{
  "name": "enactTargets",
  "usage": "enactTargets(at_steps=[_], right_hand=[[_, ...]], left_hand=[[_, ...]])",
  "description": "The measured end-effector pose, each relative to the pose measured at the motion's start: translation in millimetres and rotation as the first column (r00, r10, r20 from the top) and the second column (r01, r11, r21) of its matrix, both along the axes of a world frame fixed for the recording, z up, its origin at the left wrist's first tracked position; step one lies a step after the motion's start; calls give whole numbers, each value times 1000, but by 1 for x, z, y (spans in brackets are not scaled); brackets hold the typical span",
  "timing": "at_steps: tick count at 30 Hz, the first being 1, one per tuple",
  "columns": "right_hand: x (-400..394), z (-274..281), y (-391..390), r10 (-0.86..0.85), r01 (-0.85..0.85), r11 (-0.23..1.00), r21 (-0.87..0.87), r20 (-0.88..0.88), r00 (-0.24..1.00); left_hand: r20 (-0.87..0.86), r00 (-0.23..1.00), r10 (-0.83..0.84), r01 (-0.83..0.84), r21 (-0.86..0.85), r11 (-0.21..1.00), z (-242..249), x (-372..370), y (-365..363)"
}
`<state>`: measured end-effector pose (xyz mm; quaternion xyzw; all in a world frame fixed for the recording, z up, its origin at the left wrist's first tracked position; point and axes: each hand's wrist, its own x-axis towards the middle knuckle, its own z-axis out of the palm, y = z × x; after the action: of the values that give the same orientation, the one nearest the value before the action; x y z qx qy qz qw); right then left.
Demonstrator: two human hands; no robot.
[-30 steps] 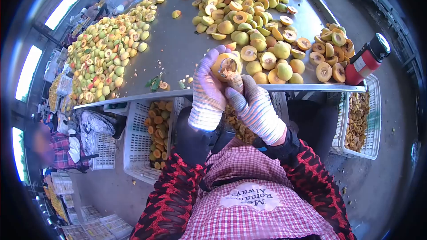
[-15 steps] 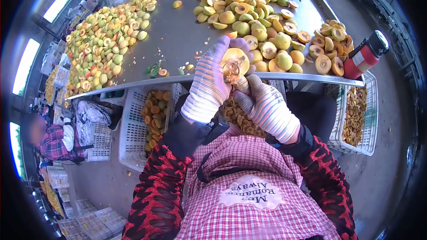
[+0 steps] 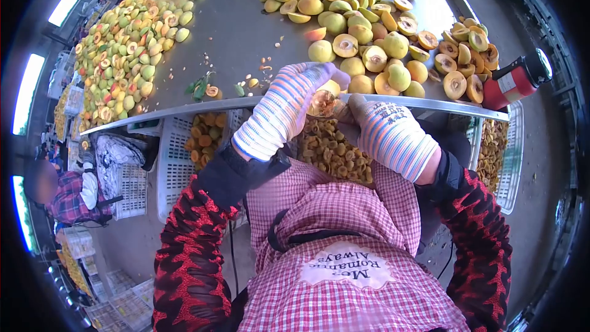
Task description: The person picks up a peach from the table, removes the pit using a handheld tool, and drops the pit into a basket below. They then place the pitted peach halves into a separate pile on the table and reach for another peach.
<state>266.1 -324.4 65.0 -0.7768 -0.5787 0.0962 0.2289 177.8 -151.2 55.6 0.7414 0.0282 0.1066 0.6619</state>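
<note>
My left hand [image 3: 284, 109], in a striped glove, grips a yellow halved fruit [image 3: 324, 99] just above the front edge of the steel table [image 3: 239, 43]. My right hand [image 3: 387, 132], also gloved, is closed on a small pitting tool whose tip is pressed into the fruit's stone hollow; the tool itself is mostly hidden. Below both hands sits a white crate of pitted fruit pieces [image 3: 335, 154]. A pile of whole and halved yellow-green fruit [image 3: 362, 31] lies on the table right behind my hands.
A second fruit heap [image 3: 123, 49] covers the table's left side. A red bottle [image 3: 515, 83] stands at the right edge. White crates [image 3: 200, 141] [image 3: 491, 147] sit under the table. Another person in plaid [image 3: 55, 193] works at far left.
Both hands have come down and toward me with the fruit, from above the table surface to its front edge over the crate. The view has tilted downward.
</note>
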Motion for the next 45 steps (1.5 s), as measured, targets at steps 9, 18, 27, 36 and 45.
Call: enactTargets(at_steps=[9, 18, 27, 36, 45], right_hand=[[-6, 15, 24, -148, 162, 983, -82, -879, 454], [-36, 10, 7, -19, -58, 998, -22, -998, 54], [-39, -7, 4, 53, -80, 995, 55, -998, -21], [-41, -12, 15, 31, -79, 997, 22, -993, 115], [-27, -114, -33, -194, 24, 875, -483, -305, 932]], left_hand=[[208, 928, 308, -91, -676, 731, -14, -1, -9], [4, 910, 414, -333, -586, 739, 7, -27, -21], [-192, 938, 290, -345, -612, 711, 20, -17, -31], [-38, 952, 305, -133, -945, 298, 2, -7, 7], [128, 296, 947, -942, 204, 267, -84, -191, 179]])
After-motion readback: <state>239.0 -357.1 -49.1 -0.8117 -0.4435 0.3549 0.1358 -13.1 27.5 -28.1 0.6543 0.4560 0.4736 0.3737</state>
